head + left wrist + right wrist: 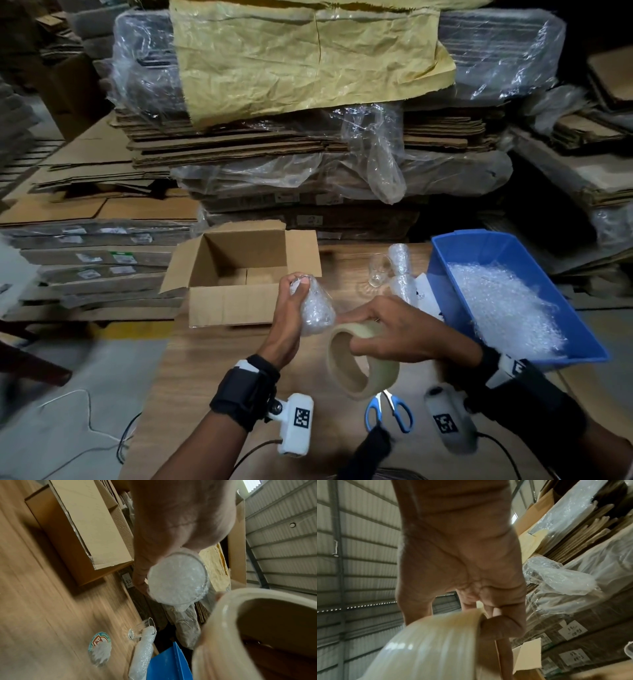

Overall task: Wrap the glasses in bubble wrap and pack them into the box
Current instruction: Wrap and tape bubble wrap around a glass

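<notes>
My left hand grips a glass wrapped in bubble wrap above the wooden table, just in front of the open cardboard box. The left wrist view shows the wrapped glass by its round base, below my palm. My right hand holds a roll of clear packing tape close to the wrapped glass, fingers curled through its core; the tape roll fills the lower right wrist view. A bare glass stands farther back beside a roll of bubble wrap.
A blue bin with bubble wrap pieces sits at the right. Blue-handled scissors lie on the table near me. Stacks of flattened cardboard under plastic sheeting rise behind the table. A round sticker lies on the table.
</notes>
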### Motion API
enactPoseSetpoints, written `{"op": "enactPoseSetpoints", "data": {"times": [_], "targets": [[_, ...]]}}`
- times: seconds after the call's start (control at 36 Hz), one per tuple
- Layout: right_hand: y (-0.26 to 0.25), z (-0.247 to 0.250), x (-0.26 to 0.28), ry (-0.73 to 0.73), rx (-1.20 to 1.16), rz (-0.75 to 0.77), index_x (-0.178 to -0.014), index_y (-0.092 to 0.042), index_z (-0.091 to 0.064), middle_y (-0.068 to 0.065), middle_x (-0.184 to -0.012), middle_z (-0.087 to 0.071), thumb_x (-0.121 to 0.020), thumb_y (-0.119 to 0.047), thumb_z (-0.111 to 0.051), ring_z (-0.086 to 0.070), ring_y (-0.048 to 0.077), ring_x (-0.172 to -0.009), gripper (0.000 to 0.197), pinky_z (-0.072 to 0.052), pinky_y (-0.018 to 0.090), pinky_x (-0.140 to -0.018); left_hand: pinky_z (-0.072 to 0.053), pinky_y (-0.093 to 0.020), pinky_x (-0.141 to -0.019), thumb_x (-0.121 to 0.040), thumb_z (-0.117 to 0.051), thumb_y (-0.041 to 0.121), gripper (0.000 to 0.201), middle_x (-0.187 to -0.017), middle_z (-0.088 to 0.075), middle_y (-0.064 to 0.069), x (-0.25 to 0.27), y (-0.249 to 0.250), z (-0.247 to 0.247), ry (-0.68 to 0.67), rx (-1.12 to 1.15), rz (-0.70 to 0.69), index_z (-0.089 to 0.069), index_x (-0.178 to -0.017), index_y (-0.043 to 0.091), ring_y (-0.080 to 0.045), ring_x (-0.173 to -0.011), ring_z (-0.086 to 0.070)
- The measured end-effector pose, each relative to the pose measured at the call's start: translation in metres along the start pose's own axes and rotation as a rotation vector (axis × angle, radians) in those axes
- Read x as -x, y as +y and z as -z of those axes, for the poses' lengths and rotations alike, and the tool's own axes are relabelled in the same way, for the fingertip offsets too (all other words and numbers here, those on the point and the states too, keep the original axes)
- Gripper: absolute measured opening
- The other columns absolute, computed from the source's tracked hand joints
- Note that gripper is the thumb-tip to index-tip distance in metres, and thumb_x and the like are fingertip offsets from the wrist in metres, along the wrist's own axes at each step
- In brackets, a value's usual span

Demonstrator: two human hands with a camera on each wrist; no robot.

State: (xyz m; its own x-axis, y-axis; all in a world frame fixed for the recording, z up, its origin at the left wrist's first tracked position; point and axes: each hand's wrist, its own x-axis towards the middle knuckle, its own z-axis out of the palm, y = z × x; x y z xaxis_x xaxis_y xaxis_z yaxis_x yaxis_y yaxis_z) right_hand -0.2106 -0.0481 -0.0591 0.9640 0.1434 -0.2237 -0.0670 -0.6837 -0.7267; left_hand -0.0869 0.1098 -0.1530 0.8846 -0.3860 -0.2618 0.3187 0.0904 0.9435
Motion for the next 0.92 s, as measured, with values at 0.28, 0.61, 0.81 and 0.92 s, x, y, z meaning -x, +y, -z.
{"op": "enactPoseSetpoints", "data": {"times": [0.28, 0.61, 0.81, 0.92], "targets": [[0.009, -0.041, -0.008, 0.204, 0.143, 0.193, -0.121, -0.019, -0.066, -0.005, -0.109, -0.071, -0.082, -0.039, -0.062, -0.064, 0.009, -0.097, 0.044, -0.052, 0.030, -0.087, -0.061, -0.045, -0.072, -0.099, -0.062, 0.046, 0.042, -0.124, -0.057, -0.017, 0.001, 0.009, -0.001, 0.050, 0.146, 0.015, -0.042, -0.128, 0.023, -0.031, -0.100, -0.065], [0.024, -0.054, -0.019, 0.238, -0.524, 0.101, -0.128, -0.034, -0.040, -0.005, -0.117, -0.067, -0.088, -0.057, -0.070, -0.068, 0.015, -0.097, 0.055, -0.057, 0.040, -0.085, -0.062, -0.047, -0.073, -0.076, -0.067, 0.017, 0.064, -0.129, -0.056, -0.020, 0.007, 0.029, 0.006, -0.066, 0.478, -0.023, -0.049, -0.138, 0.022, -0.034, -0.102, -0.067], [0.014, -0.045, -0.037, 0.346, -0.645, -0.065, -0.105, -0.017, -0.057, 0.002, -0.084, -0.076, -0.088, -0.053, -0.072, -0.070, 0.013, -0.072, 0.043, -0.053, 0.030, -0.067, -0.058, -0.039, -0.073, -0.072, -0.050, 0.015, 0.058, -0.113, -0.061, -0.014, 0.012, 0.030, 0.001, -0.151, 0.511, -0.162, -0.054, -0.130, 0.016, -0.028, -0.091, -0.066], [0.014, -0.043, -0.037, 0.199, -0.706, -0.100, -0.105, -0.008, -0.054, 0.007, -0.086, -0.075, -0.087, -0.054, -0.074, -0.066, 0.016, -0.071, 0.053, -0.051, 0.032, -0.064, -0.054, -0.042, -0.077, -0.065, -0.065, 0.027, 0.079, -0.115, -0.058, -0.021, 0.011, 0.025, 0.002, -0.161, 0.530, -0.149, -0.051, -0.139, 0.005, -0.037, -0.095, -0.057]]}}
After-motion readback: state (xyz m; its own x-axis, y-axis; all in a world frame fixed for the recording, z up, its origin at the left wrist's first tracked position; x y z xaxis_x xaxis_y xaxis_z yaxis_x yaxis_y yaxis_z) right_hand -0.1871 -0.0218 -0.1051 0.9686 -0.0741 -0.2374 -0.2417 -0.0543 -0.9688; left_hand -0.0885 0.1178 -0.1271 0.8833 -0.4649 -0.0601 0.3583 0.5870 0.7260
